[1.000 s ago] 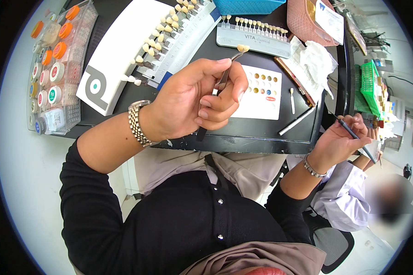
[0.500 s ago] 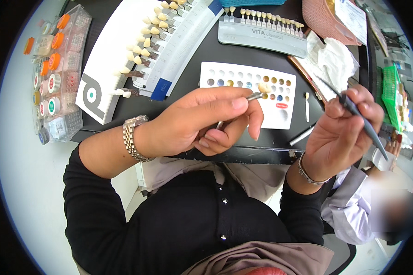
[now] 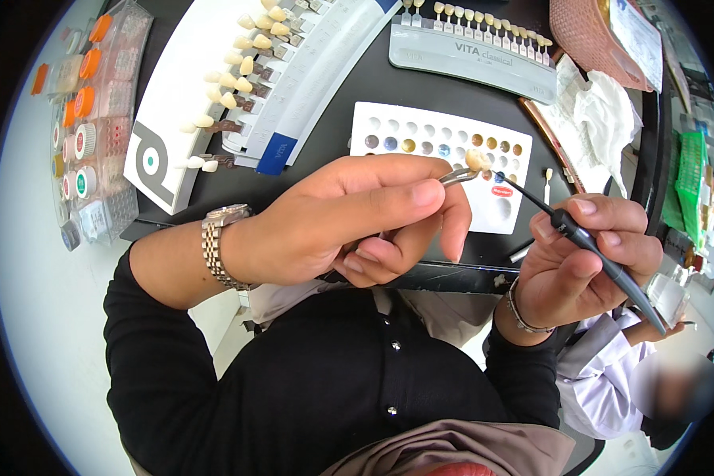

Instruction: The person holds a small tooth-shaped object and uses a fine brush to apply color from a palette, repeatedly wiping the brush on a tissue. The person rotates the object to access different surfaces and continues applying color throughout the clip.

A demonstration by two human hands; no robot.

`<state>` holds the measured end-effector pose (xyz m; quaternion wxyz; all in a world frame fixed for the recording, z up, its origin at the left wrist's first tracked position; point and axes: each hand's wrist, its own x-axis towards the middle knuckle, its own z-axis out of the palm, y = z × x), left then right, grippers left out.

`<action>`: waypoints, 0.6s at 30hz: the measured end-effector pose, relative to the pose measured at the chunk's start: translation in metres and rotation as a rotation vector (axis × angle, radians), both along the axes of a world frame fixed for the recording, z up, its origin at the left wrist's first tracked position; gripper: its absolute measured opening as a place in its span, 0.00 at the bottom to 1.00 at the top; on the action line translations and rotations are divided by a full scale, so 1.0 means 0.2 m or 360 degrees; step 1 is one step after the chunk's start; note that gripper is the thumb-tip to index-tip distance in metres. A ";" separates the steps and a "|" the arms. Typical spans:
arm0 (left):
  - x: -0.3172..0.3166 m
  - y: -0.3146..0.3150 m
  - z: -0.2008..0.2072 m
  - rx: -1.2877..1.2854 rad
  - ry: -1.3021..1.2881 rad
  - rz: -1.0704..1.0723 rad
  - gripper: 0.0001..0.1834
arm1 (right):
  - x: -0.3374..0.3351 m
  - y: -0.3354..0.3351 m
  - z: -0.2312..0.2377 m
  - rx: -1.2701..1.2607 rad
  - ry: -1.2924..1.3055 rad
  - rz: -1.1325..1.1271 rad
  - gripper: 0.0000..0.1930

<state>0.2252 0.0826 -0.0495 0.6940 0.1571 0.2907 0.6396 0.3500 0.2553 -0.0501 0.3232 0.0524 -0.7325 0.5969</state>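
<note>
Pinched in my left hand (image 3: 357, 210) are slim metal tweezers (image 3: 455, 176), with a small cream-coloured tooth crown (image 3: 477, 161) at their tip. My right hand (image 3: 579, 258) grips a dark fine-tipped brush (image 3: 615, 274) between thumb and fingers. The brush's thin tip points toward the crown from the right and stands a little apart from it. Beneath the crown, on the black table, lies a white palette (image 3: 480, 220) with round wells, several of them filled with brown, yellow, grey and blue colours. My left hand covers its near left part.
A long tooth shade guide (image 3: 313, 87) rests on a white box (image 3: 165, 107) at left. Behind the palette stands a grey shade guide (image 3: 484, 73). Clear cases with jars (image 3: 86, 143) line the left edge. Crumpled tissue (image 3: 599, 115) and a pink basket (image 3: 591, 51) lie right. Another person (image 3: 599, 385) sits lower right.
My right hand has turned and lowered, bringing the brush tip down and left toward the crown. The tweezers and crown have shifted slightly right. The view has moved a little.
</note>
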 end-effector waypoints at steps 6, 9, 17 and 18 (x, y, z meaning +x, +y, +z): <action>0.01 0.00 -0.01 0.0034 0.0016 0.0020 0.20 | 0.00 0.01 0.00 0.0031 -0.0014 -0.0028 0.12; 0.01 0.00 0.00 0.0020 0.0010 0.0025 0.20 | 0.00 0.01 0.01 0.0029 -0.0017 -0.0011 0.12; 0.01 0.00 0.00 0.0040 0.0006 0.0022 0.20 | 0.00 0.01 0.01 0.0009 -0.0040 -0.0011 0.12; 0.01 0.00 0.00 0.0043 0.0007 0.0019 0.20 | -0.01 0.00 0.01 0.0014 -0.0035 -0.0020 0.12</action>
